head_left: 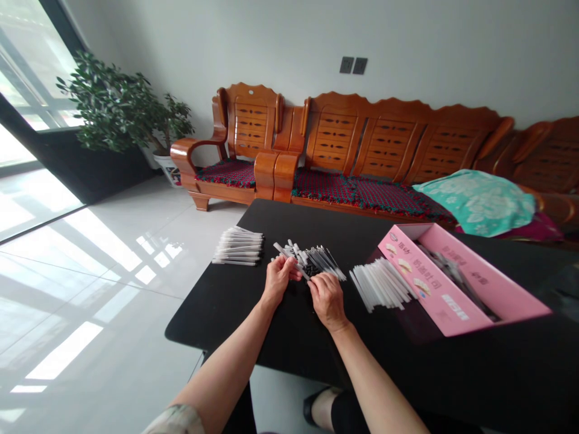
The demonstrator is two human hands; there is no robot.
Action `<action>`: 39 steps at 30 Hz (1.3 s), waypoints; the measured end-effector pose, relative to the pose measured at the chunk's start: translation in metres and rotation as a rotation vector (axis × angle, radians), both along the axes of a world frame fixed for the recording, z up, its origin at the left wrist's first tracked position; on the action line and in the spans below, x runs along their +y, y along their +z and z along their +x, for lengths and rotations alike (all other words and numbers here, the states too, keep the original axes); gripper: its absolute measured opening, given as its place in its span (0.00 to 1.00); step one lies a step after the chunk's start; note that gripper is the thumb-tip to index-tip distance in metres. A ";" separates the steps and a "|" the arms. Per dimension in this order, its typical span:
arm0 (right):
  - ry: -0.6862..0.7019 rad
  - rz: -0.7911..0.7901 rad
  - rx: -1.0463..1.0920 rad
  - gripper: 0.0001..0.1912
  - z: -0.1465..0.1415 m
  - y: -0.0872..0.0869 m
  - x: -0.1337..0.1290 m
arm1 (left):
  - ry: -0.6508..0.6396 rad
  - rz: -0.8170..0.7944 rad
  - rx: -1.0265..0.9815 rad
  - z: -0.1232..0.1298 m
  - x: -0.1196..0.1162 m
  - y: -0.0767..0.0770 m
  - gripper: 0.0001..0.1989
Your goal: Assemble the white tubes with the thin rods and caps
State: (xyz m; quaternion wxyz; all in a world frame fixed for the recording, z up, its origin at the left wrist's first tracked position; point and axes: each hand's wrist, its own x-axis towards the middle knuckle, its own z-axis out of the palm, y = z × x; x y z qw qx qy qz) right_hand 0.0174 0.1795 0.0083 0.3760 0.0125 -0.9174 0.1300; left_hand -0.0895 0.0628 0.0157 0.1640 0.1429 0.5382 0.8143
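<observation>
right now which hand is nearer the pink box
Right: the right hand is to the left of the pink cardboard box in this view, with white plastic tubes between them. The left hand is farther left, past the right hand.

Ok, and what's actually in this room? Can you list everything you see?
rectangular black tabletop: one, black, beneath the hands
neat row of white sticks with black tips: many, white and black, left on the tabletop
loose plastic sticks: many, black and white, mid-tabletop
pile of translucent white tubes: many, whitish, right of the loose sticks
open pink cardboard box: one, pink, far right on the tabletop
carved wooden bench: one, orange-brown, along the wall
carved wooden armchair: one, orange-brown, left of the bench
leafy potted plant: one, green, by the window
teal floral cloth: one, teal, on the bench
left hand: one, gripping loose sticks
right hand: one, gripping loose sticks
</observation>
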 end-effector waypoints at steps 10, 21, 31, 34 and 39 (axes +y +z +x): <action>-0.027 -0.021 0.036 0.05 0.002 0.000 0.003 | 0.070 0.011 -0.019 -0.005 -0.003 -0.002 0.21; -0.233 -0.046 0.118 0.06 0.007 0.001 0.013 | 0.165 0.036 -0.048 -0.010 -0.005 -0.007 0.21; -0.272 0.004 0.017 0.09 0.000 -0.008 0.018 | 0.126 0.011 -0.065 -0.007 -0.003 -0.003 0.23; -0.280 0.014 -0.004 0.09 -0.003 -0.007 0.016 | 0.119 0.010 -0.064 -0.006 -0.003 -0.001 0.23; -0.184 -0.004 0.030 0.11 -0.003 0.000 0.010 | 0.107 0.000 -0.052 -0.005 -0.003 -0.001 0.23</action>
